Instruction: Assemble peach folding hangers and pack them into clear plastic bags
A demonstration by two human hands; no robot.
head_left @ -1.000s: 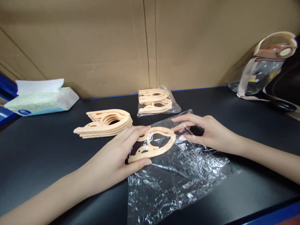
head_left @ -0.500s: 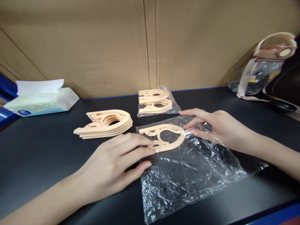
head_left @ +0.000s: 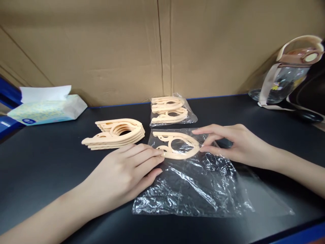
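Note:
A cream folding clothes hanger (head_left: 181,155), folded up, lies flat within a clear plastic bag (head_left: 193,189) on the black table. My left hand (head_left: 129,169) rests palm down beside it, fingers stretched and their tips on the hanger's lower left end; the thumb is apart. At the hanger's rounded right end, my right hand (head_left: 228,142) pinches with thumb and middle finger through or against the film, its index finger reaching out above. Left of the bag sits a stack of several matching hangers (head_left: 119,134), partly behind my left hand.
Behind the hanger lies another clear bag of folded hangers (head_left: 169,110). A tissue pack (head_left: 50,110) sits at the back left. On the back right stands a clear water bottle (head_left: 286,81) with a strap, near a dark mouse-like object (head_left: 308,116). A cardboard wall (head_left: 114,51) closes the back.
The bag's loose part has swung round and its near edge has drawn back from the table's front. The hanger has shifted slightly away from me, with both hands still at it.

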